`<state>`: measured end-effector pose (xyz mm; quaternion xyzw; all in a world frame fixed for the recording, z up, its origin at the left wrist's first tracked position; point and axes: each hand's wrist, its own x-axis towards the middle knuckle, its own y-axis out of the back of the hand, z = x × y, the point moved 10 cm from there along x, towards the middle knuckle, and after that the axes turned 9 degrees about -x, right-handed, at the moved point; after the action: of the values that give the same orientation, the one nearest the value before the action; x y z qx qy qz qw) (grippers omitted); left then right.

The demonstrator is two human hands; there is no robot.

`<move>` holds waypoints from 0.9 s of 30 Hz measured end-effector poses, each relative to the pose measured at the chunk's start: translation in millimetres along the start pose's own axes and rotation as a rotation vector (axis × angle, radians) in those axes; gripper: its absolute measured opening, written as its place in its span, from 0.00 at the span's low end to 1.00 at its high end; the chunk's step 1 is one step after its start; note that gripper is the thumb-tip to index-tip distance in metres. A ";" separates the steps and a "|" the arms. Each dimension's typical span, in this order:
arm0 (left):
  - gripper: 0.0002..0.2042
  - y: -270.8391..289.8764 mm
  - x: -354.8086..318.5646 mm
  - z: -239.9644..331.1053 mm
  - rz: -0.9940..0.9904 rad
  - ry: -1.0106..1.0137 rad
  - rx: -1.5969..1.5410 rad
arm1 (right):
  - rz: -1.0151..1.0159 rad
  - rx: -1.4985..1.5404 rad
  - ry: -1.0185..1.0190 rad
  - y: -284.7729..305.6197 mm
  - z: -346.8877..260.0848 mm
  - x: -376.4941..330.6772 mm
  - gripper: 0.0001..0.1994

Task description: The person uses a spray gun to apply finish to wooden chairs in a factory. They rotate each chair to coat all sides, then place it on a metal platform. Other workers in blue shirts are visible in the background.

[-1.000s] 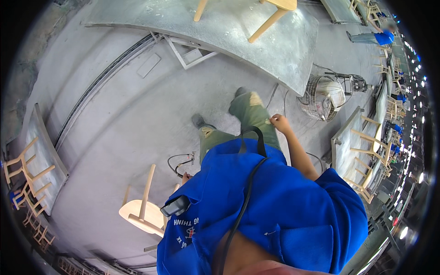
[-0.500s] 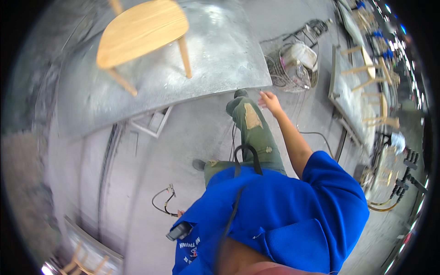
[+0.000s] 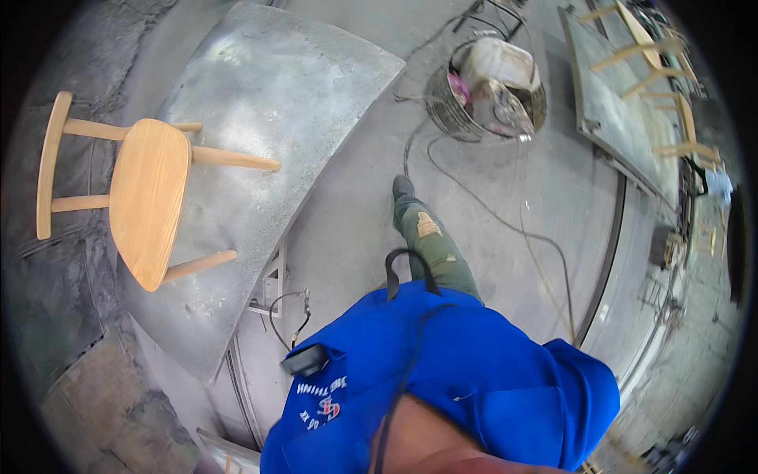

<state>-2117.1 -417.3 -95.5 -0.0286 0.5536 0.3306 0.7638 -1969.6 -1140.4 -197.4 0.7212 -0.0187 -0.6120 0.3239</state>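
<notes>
grey floor (image 3: 347, 213); metal table (image 3: 316, 79) now swung left, wooden chair (image 3: 148, 197) on it wholly in view — likely beyond easy reach. right hand gone from view, left hand unseen — grip cannot be told. hose end (image 3: 306, 298) near person's left side.

Fingers of both hands out of sight, looped black hose (image 3: 272, 311) partly hidden

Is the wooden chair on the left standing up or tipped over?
Standing up: the chair has its seat facing up, with legs reaching down to the grey table.
</notes>
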 end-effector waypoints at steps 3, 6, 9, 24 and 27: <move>0.15 -65.4 -25.4 71.9 -0.008 -0.040 0.091 | -0.039 0.055 0.325 33.2 -184.4 57.6 0.18; 0.15 -132.3 -38.9 161.5 -0.058 -0.119 0.188 | -0.060 0.378 0.417 106.5 -365.4 76.3 0.22; 0.14 -196.1 -29.4 263.2 -0.124 -0.260 0.316 | -0.139 0.505 0.639 163.0 -511.5 28.6 0.23; 0.15 -454.9 -2.8 740.5 -0.449 -0.585 0.382 | -0.447 -0.449 1.137 56.7 -986.2 -90.2 0.19; 0.18 -486.0 -17.7 835.3 -0.478 -0.749 0.389 | -0.418 -0.601 1.303 65.0 -1075.8 -112.2 0.20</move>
<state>-1168.7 -462.5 85.0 0.1091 0.2701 0.0239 0.9563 -1010.8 -666.1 -23.7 0.8066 0.4826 -0.0884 0.3297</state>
